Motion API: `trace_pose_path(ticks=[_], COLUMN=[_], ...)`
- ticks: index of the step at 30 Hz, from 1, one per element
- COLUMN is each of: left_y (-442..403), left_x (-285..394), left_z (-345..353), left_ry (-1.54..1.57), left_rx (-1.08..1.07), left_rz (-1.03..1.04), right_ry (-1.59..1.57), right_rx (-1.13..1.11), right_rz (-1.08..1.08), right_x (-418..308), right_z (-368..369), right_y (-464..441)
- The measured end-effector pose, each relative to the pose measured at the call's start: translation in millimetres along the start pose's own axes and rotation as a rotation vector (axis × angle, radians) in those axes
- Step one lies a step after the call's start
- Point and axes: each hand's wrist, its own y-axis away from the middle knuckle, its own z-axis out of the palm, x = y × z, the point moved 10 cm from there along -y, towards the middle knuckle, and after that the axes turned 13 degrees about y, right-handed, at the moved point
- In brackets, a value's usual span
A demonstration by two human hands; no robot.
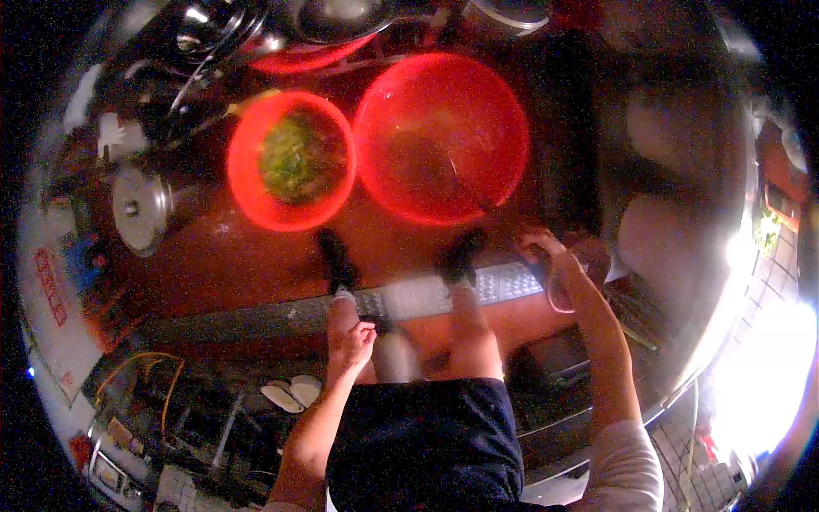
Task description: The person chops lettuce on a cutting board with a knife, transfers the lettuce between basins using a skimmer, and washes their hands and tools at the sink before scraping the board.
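My left hand (pixel 353 346) hangs over my left knee, its fingers curled together with nothing visible in them. My right hand (pixel 544 244) is out to the right with bent fingers, beside a pinkish-brown round container (pixel 563 290); what it grips is too blurred to make out. In front of my feet stand two red basins touching or nearly touching: a smaller one (pixel 243 183) with chopped green pieces (pixel 299 158) inside, and a larger one (pixel 503 111) that appears to hold liquid. A thin dark handle (pixel 488 207) crosses the large basin's near rim.
Metal bowls (pixel 341 19) and pans lie beyond the basins. A round metal lid (pixel 139 209) is at the left. Below the basins runs a pale, perforated step edge (pixel 418 294). White slippers (pixel 293 393) sit at the lower left, and large rounded containers (pixel 661 239) line the right.
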Motion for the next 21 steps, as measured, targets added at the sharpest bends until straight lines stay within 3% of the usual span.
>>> trace_pose_path(ticks=[1, 4, 6, 8, 9, 12, 14, 16, 17, 19, 21], left_y=[0, -4, 1, 4, 1, 4, 6, 7, 9, 12, 15], left_x=[8, 9, 29, 36, 28, 24, 23, 12, 4, -11, -5], left_z=[2, 7, 7, 7, 10, 13, 19, 19, 17, 11, 4], left_ry=[-0.004, 0.134, 0.103, 0.107, 0.125, 0.142, 0.096, 0.013, -0.052, -0.16, -0.226], left_rx=[-0.008, -0.005, 0.001, 0.0, -0.004, 0.034, 0.031, -0.018, -0.012, -0.006, -0.004], left_rz=[0.004, 0.014, 0.002, -0.003, -0.001, 0.015, 0.002, -0.026, -0.039, -0.029, 0.047], right_ry=[-0.075, -0.108, -0.27, -0.19, 0.077, -0.406, -0.41, -0.481, -0.491, 0.036, 0.308], right_rx=[-0.027, 0.26, 0.2, 0.107, 0.153, 0.323, -0.008, -0.039, -0.103, 0.024, -0.005], right_rz=[-0.098, 0.237, 0.374, 0.285, -0.125, 0.512, 0.324, 0.315, 0.184, 0.139, -0.165], right_x=[-8, 35, 54, 82, 52, 40, 5, -14, -34, -19, -85], right_z=[8, 6, 18, 16, 17, 56, 87, 119, 139, 166, 210], right_y=[14, 60, 84, 117, 127, 185, 179, 176, 166, 149, 125])
